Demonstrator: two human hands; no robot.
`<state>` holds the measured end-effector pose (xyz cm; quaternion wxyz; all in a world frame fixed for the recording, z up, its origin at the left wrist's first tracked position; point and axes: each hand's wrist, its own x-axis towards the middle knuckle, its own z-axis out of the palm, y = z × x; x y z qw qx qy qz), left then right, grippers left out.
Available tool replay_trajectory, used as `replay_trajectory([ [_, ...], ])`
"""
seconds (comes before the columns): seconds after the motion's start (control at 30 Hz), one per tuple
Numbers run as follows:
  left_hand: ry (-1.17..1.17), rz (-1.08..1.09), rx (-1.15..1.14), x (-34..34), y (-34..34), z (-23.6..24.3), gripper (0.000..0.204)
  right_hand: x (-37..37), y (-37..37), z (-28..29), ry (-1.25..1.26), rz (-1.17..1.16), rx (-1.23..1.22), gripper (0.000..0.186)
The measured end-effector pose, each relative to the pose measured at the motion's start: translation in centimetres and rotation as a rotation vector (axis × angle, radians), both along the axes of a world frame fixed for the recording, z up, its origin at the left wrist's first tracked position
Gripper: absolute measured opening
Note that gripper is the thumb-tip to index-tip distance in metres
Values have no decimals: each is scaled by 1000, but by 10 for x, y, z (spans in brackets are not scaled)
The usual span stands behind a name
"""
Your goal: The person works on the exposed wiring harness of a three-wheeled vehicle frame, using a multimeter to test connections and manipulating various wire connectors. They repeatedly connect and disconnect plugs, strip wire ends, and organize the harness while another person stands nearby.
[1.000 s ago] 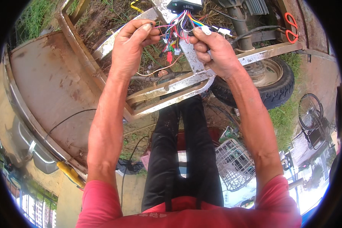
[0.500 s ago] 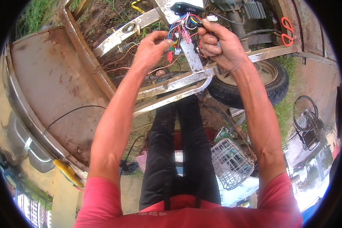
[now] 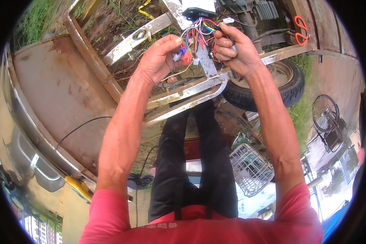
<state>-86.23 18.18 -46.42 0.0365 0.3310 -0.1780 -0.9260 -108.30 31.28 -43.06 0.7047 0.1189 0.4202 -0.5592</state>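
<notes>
Here we see a multicoloured wiring harness point(image 3: 203, 29) fanning out from a black-ended controller box point(image 3: 195, 13), over a scuffed white metal frame point(image 3: 207, 66) and between the two hands. The left hand point(image 3: 157, 59) is narrowed, thumb and forefinger pinched on strands at the harness's left edge; we cannot tell exactly which ones. The right hand point(image 3: 242, 51) is closed, its fingers curled around strands at the opposite edge, with a white plug connector point(image 3: 228, 20) just beyond the fingertips. Beside the left hand's fingers we note a red connector point(image 3: 187, 56) and, just below it to the right, a small white connector point(image 3: 196, 62). Farther right we find a treaded black tyre point(image 3: 299, 79) and, above it, red-orange looped handles point(image 3: 301, 30); lower down, a white wire basket point(image 3: 252, 173) stands near the person's black trousers point(image 3: 171, 162).
</notes>
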Motion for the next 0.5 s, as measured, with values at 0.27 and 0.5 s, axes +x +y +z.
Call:
replay_trajectory([
  [0.27, -102, 69, -36, 4, 8, 7, 22, 8, 10, -15, -105, -14, -91, 28],
  [0.5, -5, 75, 27, 22, 23, -1, 45, 11, 16, -19, -60, 19, -60, 29],
])
